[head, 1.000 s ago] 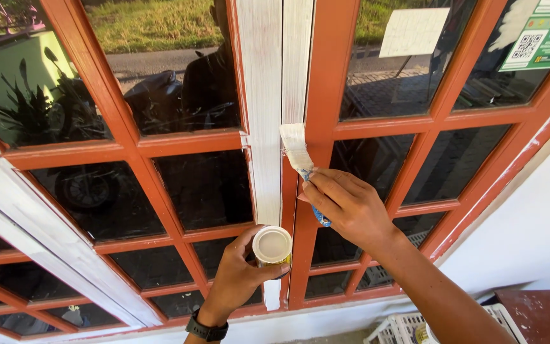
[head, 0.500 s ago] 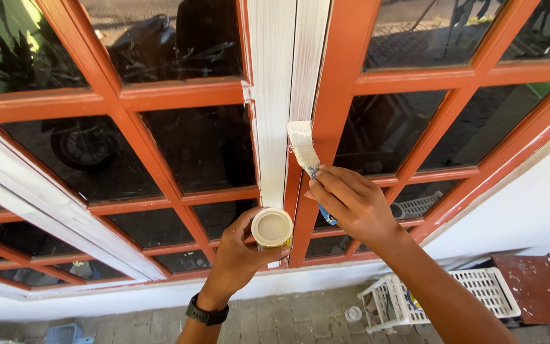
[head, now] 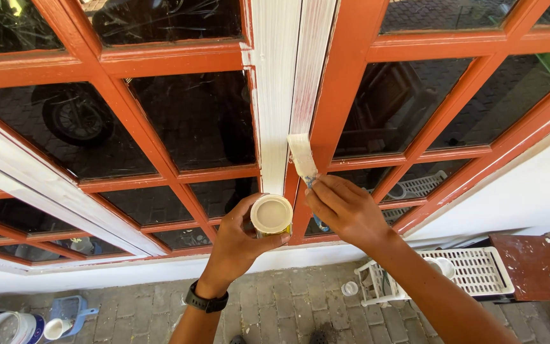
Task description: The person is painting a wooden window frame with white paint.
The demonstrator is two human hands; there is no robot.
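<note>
Since half a second ago the view has tipped a little lower, so more of the brick floor (head: 288, 306) shows under the window, while both hands and the brush have kept nearly the same place against the frame.

Right hand (head: 345, 210) is closed around the handle of a paintbrush (head: 303, 159); a bit of blue handle shows below the fingers. Its bristles are flat, wide and loaded with off-white paint. The brush's long axis runs nearly upright, leaning slightly left at the top, with the bristle end pointing up and the handle down into the grip. The bristles lie against the centre upright (head: 288, 83) of the window frame, at the edge where the white-coated strip meets the orange-red wood (head: 345, 95).

Left hand (head: 240, 239), with a dark watch (head: 206, 299) at the wrist, is wrapped around a small round paint can (head: 272, 215), held just left of the right hand and close below the brush. The can's open top faces the camera and shows pale cream paint inside.

Dark glass panes (head: 192, 121) fill the frame. Down on the floor are a white slatted crate (head: 472, 271) on the right and a white bucket (head: 7, 328) at the lower left.
</note>
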